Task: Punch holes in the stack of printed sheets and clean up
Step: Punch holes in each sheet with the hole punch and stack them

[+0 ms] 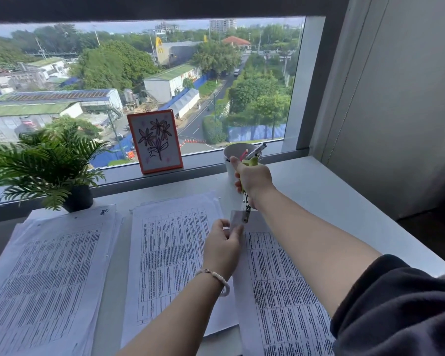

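Three stacks of printed sheets lie side by side on the desk: a left stack (49, 265), a middle stack (170, 247) and a right stack (280, 278). My right hand (254, 178) grips a hand-held hole punch (247, 206) with a yellow-green handle and holds it upright above the gap between the middle and right stacks. My left hand (222, 246) pinches a small grey piece (235, 222) at the punch's lower end. Whether this piece is paper or part of the punch I cannot tell.
A white mug (229, 160) holding a marker (257, 149) stands just behind my right hand. A potted fern (46, 163) sits at the back left. A framed flower drawing (154, 141) leans on the window sill. A grey wall bounds the desk on the right.
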Demonstrator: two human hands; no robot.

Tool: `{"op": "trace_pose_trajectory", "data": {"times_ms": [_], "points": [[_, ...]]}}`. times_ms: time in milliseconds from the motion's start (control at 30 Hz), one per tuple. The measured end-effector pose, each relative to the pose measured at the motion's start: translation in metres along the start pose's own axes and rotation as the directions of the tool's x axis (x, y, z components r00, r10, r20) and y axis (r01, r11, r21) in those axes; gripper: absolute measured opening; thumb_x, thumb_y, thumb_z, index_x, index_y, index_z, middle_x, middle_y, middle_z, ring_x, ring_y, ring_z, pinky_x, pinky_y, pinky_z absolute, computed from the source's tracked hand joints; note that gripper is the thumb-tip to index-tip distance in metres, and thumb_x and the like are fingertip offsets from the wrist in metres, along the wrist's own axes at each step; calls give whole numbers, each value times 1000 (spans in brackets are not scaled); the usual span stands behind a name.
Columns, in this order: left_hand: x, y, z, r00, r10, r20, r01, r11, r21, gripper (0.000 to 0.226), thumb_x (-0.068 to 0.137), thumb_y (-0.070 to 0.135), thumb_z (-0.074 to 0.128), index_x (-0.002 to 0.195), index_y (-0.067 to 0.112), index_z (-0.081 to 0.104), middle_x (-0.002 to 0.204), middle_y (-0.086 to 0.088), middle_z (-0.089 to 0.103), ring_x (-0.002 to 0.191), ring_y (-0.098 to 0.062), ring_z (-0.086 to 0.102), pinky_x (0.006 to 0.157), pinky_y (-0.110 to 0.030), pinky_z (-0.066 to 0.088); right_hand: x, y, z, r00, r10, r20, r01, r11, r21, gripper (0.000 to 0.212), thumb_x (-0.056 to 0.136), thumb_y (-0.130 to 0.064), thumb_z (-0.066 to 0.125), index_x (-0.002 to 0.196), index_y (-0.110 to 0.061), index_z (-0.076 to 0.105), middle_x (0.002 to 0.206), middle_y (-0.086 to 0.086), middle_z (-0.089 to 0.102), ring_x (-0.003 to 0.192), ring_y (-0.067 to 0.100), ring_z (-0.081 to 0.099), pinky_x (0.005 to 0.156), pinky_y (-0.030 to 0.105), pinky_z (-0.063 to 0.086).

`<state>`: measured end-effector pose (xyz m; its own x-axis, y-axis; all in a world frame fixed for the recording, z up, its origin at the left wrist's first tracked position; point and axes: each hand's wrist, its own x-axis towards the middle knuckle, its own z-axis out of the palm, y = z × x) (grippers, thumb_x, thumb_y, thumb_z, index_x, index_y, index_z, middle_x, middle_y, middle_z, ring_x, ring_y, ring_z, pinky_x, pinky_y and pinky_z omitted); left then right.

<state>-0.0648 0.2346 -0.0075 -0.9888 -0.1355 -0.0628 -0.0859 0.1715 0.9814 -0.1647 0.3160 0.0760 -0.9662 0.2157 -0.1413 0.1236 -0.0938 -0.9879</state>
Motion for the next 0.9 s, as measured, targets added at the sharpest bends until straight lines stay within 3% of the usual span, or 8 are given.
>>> {"op": "trace_pose_trajectory", "data": {"times_ms": [133, 267, 467, 667, 900], "points": [[4, -6, 3, 994, 88, -61, -79, 988, 135, 16, 92, 31, 58, 88, 16, 54, 73, 2, 60, 63, -13, 54, 59, -31, 46, 1, 10, 2, 999, -1, -32, 0, 999, -32, 26, 88, -32, 67, 82, -12, 51, 62, 3, 47, 43, 15, 41, 38, 20, 34], [3, -14, 6, 982, 164, -99, -145, 973, 178, 24, 92, 31, 59, 76, 16, 50, 60, 8, 49, 54, -9, 42, 49, -17, 33, 5, 22, 0, 994, -8, -105, 1, 998, -67, 32, 87, -33, 67, 69, -15, 47, 61, 4, 49, 45, 19, 43, 43, 23, 37], [1, -22, 10, 978, 178, -111, -158, 972, 172, 23, 92, 28, 59, 76, 15, 50, 57, 11, 46, 49, -2, 39, 47, -14, 34, 7, 30, -3, 995, 26, -99, -33, 997, -67, 29, 88, -31, 65, 71, -15, 47, 63, 4, 50, 44, 18, 43, 44, 25, 38], [0, -23, 11, 963, 217, -162, -182, 961, 207, 23, 91, 27, 60, 74, 15, 51, 57, 10, 47, 51, -2, 41, 49, -12, 34, 3, 27, -5, 979, 203, 30, -204, 978, 34, 16, 92, -18, 59, 95, -4, 53, 69, 7, 49, 52, 17, 48, 46, 25, 42], [-2, -24, 3, 957, 243, -159, -204, 952, 226, 25, 90, 25, 62, 70, 18, 49, 55, 11, 45, 46, -3, 40, 48, -12, 34, 7, 26, -8, 963, 258, 70, -259, 966, 0, 18, 91, -20, 59, 96, -3, 55, 75, 8, 53, 59, 18, 55, 51, 27, 47]]}}
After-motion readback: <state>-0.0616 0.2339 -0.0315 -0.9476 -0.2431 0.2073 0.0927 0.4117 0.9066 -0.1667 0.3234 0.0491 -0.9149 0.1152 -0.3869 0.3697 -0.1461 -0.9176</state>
